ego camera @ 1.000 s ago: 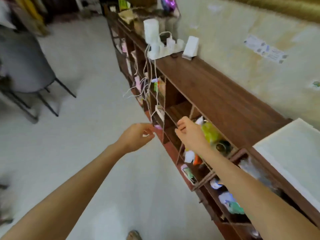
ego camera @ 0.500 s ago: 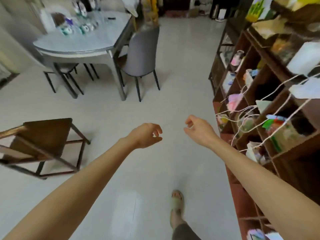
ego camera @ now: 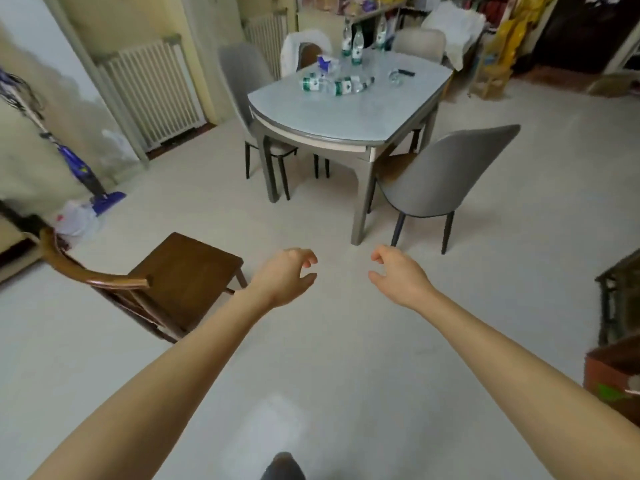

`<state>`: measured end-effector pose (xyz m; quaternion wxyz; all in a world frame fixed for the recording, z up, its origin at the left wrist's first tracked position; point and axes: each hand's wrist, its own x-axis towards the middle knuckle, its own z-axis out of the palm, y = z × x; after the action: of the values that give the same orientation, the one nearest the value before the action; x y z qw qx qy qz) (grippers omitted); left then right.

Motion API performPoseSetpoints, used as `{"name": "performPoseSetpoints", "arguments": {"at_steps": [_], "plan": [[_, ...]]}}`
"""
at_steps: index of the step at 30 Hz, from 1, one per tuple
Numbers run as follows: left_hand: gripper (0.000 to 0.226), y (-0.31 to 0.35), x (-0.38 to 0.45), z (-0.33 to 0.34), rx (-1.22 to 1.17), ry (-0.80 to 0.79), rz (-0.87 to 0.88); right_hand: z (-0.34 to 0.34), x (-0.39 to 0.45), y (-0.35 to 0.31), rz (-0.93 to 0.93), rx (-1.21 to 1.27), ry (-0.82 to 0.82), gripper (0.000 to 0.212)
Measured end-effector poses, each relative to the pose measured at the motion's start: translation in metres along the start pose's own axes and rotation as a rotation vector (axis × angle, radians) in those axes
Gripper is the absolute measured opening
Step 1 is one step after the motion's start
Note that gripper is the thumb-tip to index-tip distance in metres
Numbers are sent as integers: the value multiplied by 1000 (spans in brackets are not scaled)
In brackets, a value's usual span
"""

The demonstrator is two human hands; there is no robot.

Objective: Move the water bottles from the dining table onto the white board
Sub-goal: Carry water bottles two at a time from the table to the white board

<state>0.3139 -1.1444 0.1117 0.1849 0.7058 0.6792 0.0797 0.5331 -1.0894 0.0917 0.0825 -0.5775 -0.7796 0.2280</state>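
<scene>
your left hand (ego camera: pixel 285 278) and right hand (ego camera: pixel 398 275) hang empty, fingers loosely curled apart; water bottles (ego camera: pixel 337 85) lie far ahead on the dining table (ego camera: pixel 346 116).

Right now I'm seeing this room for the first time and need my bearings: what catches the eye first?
Two bare forearms reach into the middle of the view, the left hand and right hand empty, fingers loosely curled, over pale floor. Beyond them stands the grey dining table, with water bottles lying on its far half and others upright behind. A brown wooden chair sits at the lower left.
</scene>
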Motion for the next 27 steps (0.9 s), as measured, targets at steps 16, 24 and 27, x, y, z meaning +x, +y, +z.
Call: {"name": "performPoseSetpoints", "arguments": {"at_steps": [16,24,27], "plan": [[50,-161,384,-106,74,130,-66,-37,416,-37,-2,-120,52,41],[52,-204,600,-132,148,64,35,-48,620,-15,72,-78,44,42],[53,-222,676,-146,129,33,-6,-55,704,-16,91,-40,2,38]]}}
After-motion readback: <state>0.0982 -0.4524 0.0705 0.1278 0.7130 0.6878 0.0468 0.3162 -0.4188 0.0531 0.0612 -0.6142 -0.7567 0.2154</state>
